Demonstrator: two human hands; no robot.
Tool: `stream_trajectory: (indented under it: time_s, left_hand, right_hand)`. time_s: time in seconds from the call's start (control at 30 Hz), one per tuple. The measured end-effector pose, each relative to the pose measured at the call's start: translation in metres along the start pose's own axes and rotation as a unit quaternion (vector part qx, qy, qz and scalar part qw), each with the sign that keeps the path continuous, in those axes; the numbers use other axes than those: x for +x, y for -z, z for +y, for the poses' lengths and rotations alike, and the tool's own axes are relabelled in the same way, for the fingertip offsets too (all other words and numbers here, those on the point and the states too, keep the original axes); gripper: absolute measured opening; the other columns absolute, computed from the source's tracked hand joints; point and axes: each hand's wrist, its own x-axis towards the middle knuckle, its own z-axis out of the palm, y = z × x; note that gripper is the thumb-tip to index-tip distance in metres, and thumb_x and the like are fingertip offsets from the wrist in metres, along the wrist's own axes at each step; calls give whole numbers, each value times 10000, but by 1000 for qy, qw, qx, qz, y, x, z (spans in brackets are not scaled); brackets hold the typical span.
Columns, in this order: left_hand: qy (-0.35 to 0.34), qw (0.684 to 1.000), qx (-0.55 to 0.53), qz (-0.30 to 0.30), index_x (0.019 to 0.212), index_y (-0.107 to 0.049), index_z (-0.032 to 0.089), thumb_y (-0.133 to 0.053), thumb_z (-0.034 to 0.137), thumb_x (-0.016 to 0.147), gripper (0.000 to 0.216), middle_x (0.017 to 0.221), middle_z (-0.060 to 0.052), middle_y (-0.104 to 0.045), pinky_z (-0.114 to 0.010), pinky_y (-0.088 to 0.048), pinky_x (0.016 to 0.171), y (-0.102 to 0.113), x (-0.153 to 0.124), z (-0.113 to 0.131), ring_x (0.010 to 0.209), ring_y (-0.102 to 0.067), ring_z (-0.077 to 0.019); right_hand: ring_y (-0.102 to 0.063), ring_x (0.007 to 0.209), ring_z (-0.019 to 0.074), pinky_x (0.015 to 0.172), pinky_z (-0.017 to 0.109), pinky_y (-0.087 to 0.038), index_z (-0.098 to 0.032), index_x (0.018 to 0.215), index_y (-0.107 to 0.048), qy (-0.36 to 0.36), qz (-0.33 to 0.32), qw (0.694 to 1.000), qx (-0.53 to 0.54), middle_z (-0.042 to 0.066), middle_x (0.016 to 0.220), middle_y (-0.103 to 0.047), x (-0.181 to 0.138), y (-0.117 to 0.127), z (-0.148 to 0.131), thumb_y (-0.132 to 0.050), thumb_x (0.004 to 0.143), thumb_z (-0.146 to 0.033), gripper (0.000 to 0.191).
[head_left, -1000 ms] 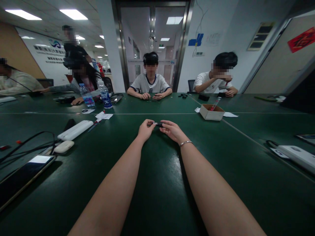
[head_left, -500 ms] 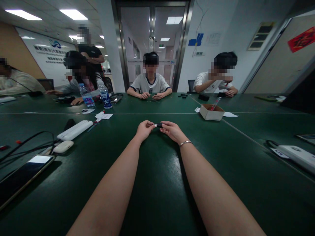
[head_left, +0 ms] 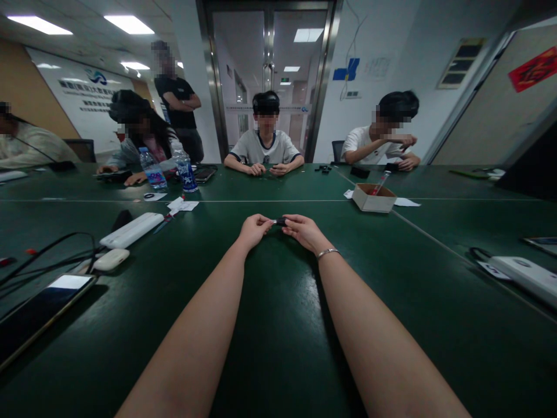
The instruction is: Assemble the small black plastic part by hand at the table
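Both of my hands meet above the middle of the green table (head_left: 278, 302), arms stretched forward. Between them is a small black stick with a silver metal end (head_left: 279, 222), held roughly level; its exact kind is too small to make out. My left hand (head_left: 256, 230) pinches the silver end between thumb and fingers. The black body sits in the closed fingertips of my right hand (head_left: 303, 231), which partly cover it. A metal bracelet (head_left: 328, 253) circles my right wrist.
Left lie a phone (head_left: 43, 310), a white earbud case (head_left: 111, 260), a white power bank (head_left: 131, 230) and cables. Two bottles (head_left: 186, 171) stand farther back. Right are an open box (head_left: 374, 199) and a white device (head_left: 528, 276). Several people sit across the table.
My hands stay almost in place, and less of the silver end shows between them. In the background, the standing person has moved right; the seated person at right has shifted a hand.
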Motion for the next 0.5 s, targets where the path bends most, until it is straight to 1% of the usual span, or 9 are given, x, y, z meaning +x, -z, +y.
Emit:
stream_trajectory:
  time_s: [0.13,0.33,0.5]
  left_hand:
    - [2,1000,2,1,736,-616,132,-697,269,785,166,647,-25,-619,-258,-418,556,-1,1,0,550,-528,-120]
    - [1,999,49,1,683,-588,150,-631,367,835,268,608,-15,-586,-267,-397,547,0,1,-2,529,-508,-127]
    - [1,997,82,-4,692,-592,159,-596,418,850,303,605,-7,-567,-265,-378,546,2,0,-1,544,-503,-133]
  right_hand:
    - [-662,622,128,633,225,-605,-104,893,-694,0,5,1000,-3,79,801,-689,-1,-2,-1,-664,795,55,189]
    - [-663,633,124,638,224,-608,-112,892,-695,1,-4,1000,-10,67,820,-690,-3,-2,-2,-664,793,49,192]
    - [-659,624,122,626,219,-604,-110,884,-698,1,-10,1000,-7,72,823,-688,-2,-1,-2,-679,789,40,178]
